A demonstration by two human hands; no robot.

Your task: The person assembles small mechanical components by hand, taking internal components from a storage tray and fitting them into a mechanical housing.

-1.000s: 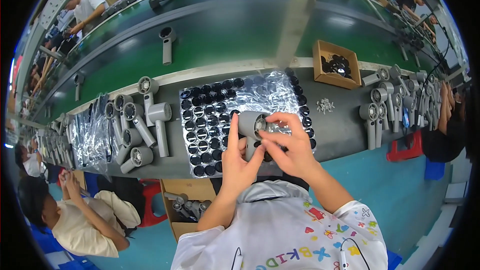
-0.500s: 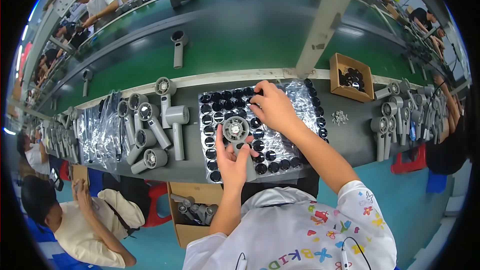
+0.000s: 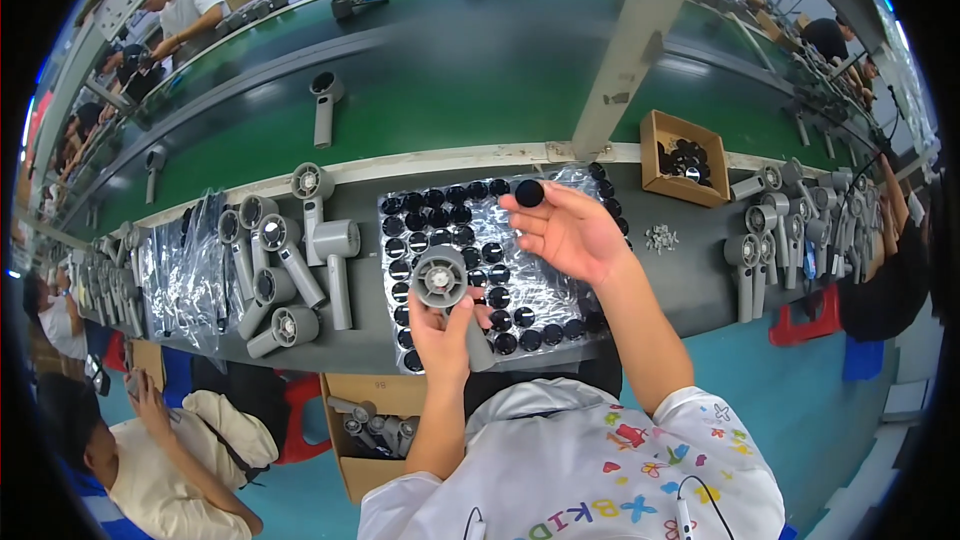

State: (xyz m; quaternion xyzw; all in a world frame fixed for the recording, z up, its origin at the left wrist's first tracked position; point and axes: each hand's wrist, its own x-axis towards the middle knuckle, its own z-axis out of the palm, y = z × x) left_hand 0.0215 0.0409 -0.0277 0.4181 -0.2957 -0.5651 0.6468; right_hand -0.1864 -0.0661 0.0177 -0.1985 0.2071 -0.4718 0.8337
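Note:
My left hand (image 3: 442,337) is wrapped round a grey handheld fan (image 3: 440,278), its round head facing up and its handle slanting toward me. A round black cap (image 3: 530,194) is pinched between the thumb and fingers of my right hand (image 3: 575,230), lifted above the far side of the work mat. Beneath both hands lies a clear plastic sheet (image 3: 540,285) with rows of similar glossy black caps (image 3: 437,197), thickest at the left and along the edges.
Several grey fans (image 3: 292,325) lie left of the sheet, with more in a crowded group (image 3: 770,230) at the right. A cardboard box (image 3: 684,158) of black parts stands by a metal post (image 3: 630,60). Small pale pieces (image 3: 660,237) lie nearby. Beyond runs a green conveyor belt (image 3: 430,90).
My right hand has picked a black cap up off the sheet and turned palm upward with it. My left hand and the fan have shifted slightly left and nearer to me.

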